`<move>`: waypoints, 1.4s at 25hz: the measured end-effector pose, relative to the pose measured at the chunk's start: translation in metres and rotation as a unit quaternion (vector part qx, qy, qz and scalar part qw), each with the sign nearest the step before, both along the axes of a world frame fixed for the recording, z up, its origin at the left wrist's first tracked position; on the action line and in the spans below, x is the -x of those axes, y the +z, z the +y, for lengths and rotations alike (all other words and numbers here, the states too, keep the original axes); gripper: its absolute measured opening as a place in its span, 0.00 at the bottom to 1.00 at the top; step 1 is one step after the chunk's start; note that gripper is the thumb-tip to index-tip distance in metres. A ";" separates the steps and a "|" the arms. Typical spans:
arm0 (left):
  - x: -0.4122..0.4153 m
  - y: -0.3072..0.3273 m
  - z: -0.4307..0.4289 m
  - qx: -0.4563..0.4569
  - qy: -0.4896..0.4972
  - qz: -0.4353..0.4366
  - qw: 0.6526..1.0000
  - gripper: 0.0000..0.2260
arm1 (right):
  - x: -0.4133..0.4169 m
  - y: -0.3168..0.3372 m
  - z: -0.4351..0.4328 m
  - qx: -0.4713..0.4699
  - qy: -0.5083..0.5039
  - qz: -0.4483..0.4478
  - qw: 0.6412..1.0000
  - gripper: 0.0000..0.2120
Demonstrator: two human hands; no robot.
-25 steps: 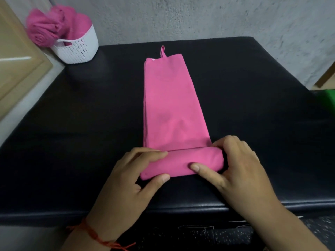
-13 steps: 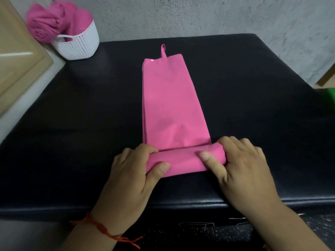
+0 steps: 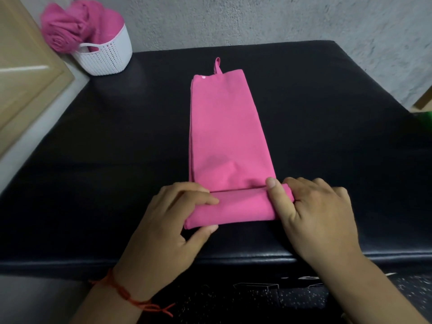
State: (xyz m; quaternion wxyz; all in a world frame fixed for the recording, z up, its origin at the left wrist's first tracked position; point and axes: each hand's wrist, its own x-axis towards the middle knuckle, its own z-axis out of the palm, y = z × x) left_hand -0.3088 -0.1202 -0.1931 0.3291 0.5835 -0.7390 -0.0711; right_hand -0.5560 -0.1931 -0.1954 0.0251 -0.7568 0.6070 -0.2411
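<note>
Towel (image 3: 229, 136), pink and folded into a long strip, lies mid-frame on a black padded bench (image 3: 93, 183). Its near end is wound into a roll (image 3: 240, 206) just short of the bench's front edge. From my station I see bare bench on both sides of the strip and beyond its far end, where a small loop (image 3: 217, 65) pokes out. In the upper left, at the bench's far corner by the wall, a white basket (image 3: 109, 57) holds more rolled pink towels (image 3: 70, 26), heaped above its rim. The left hand (image 3: 168, 225) pinches the roll's left end, fingers on top and thumb at its near edge. The right hand (image 3: 313, 218) grips the right end, thumb laid over the top, fingers curled around it.
</note>
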 end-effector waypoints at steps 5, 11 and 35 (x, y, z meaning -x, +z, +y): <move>-0.011 0.004 -0.008 -0.038 0.007 0.048 0.998 0.19 | 0.003 -0.003 0.005 0.014 0.066 -0.087 0.994 0.21; -0.008 0.002 -0.013 -0.091 0.074 0.058 0.991 0.22 | 0.004 -0.004 0.001 0.009 0.060 -0.038 0.997 0.26; -0.009 0.005 -0.006 -0.037 0.030 0.066 0.997 0.22 | 0.006 0.001 0.003 -0.035 0.090 -0.097 0.991 0.27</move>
